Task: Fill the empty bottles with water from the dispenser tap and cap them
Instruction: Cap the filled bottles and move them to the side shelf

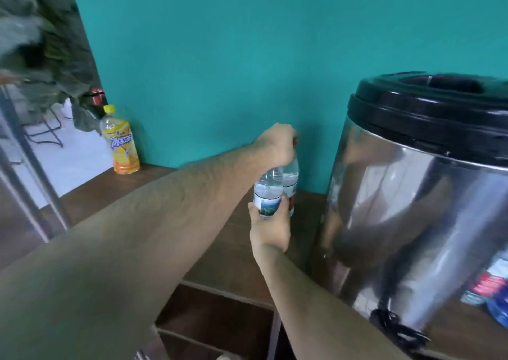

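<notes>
Nearest the lens, the left forearm [137,236] is stretched across the view toward the steel dispenser [412,208], and the left hand [275,144] is curled downward over the bottle tops just left of the dispenser. A clear bottle [268,192] with a white and blue label is held up there, slightly tilted. Its lower part is gripped from below by the right hand [270,230], with the thumb pressed on the label. Its neck is hidden under the left hand's closed fingers.

A second bottle [292,178] with a red label is seen directly behind it, nearer the dispenser, on the brown counter [225,255]. A bit of red is visible at its top beside the left fingers. Which cap is being pinched cannot be told.

The dispenser is topped by a black lid [426,112], and a black tap [390,322] is fitted low on its front. A yellow drink bottle [121,145] is stood well to the left of the dispenser, against the teal wall [220,57]. Open shelves [214,318] are seen below the counter, left of the tap.
</notes>
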Demonstrator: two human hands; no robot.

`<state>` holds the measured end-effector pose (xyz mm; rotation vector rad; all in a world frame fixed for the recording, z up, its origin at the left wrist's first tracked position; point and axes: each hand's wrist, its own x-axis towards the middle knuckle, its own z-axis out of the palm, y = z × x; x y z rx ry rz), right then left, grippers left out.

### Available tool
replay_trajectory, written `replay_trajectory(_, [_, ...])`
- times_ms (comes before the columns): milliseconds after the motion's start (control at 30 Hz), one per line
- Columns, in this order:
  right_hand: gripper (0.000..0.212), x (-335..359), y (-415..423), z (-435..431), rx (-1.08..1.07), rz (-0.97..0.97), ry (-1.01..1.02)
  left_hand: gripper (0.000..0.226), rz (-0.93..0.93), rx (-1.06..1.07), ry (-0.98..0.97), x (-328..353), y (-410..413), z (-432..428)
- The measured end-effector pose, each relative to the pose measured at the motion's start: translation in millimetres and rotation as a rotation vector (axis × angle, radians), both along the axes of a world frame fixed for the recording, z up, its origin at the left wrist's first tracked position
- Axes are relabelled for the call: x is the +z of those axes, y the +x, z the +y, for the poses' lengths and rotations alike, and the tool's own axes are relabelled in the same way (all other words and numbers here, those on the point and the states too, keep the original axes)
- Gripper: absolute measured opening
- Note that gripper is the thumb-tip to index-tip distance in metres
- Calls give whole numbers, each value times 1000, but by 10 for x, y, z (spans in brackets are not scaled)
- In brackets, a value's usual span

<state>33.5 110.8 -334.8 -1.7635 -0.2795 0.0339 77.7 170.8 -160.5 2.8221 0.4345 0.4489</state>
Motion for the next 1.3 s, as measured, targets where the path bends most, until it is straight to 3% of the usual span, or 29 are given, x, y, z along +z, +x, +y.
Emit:
replay_trajectory(267, [81, -22, -879, -514, 174, -41, -106, 37, -52, 183, -122, 143, -1038, -25])
replay_trajectory(533, [74, 13, -898, -933, 219, -72, -118, 42, -30, 245, -171, 11, -1692, -126])
replay_trajectory(733, [76, 26, -757, -1038, 326, -83, -196, 38, -246, 260, -353, -273, -1880, -185])
replay_trajectory(800, [77, 7, -748, -1037, 322, -96, -204, 49, -326, 235, -471, -448, -1900, -240])
replay_trajectory(967, [77, -85, -736, -1040, 320, -111, -172, 100, -417, 208, -744, -984, -1891, -331])
replay_trajectory(1167, [77, -76, -723, -1059, 301, -133, -190, 76, -356, 362, -713, -1464, -1914, -310])
replay_trajectory(1300, [77, -43, -859, -1222, 287, -141, -209, 74, -384, 370, -707, -1457, -2132, -491])
